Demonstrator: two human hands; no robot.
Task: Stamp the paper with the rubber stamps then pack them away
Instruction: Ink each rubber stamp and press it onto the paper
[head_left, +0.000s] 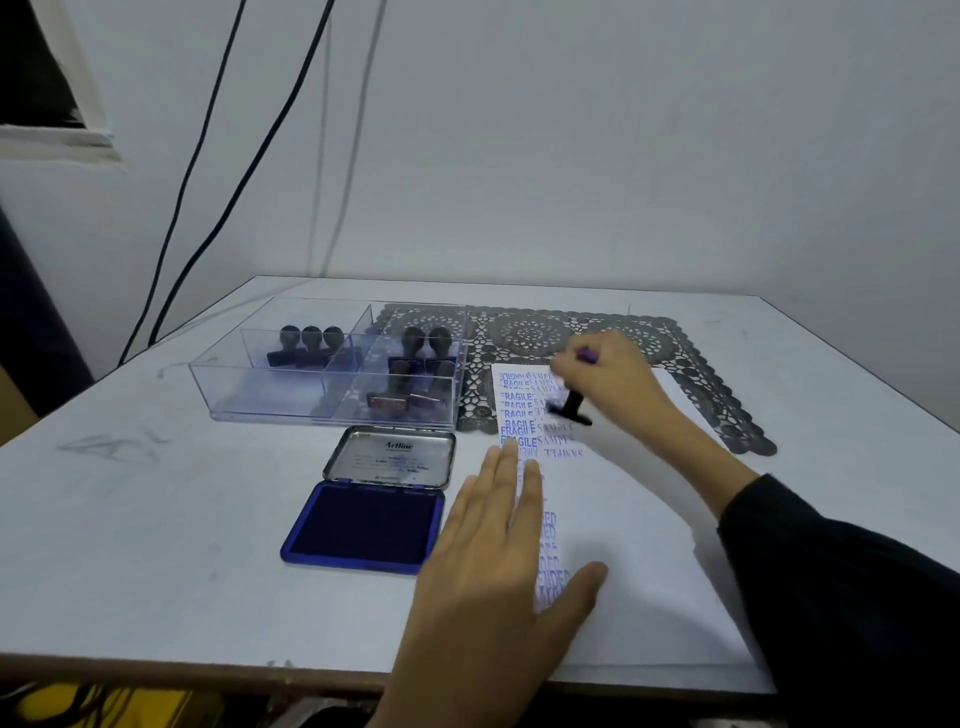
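A white sheet of paper (639, 525) lies on the table, printed with blue rows reading FRAGILE and SAMPLE. My left hand (498, 566) lies flat on its left part with fingers straight. My right hand (613, 379) grips a black-handled rubber stamp (571, 408) by its top, the stamp's base just above the paper's far end. A blue ink pad (363, 525) sits open left of the paper, its metal lid (389, 457) tilted back. Several more stamps (311, 343) stand in a clear plastic organiser (260, 395) at the back left.
A dark lace placemat (530, 332) lies under the paper's far end and reaches right. Black cables (218, 171) hang down the wall at the left. The table's front edge (208, 670) runs close below my left hand.
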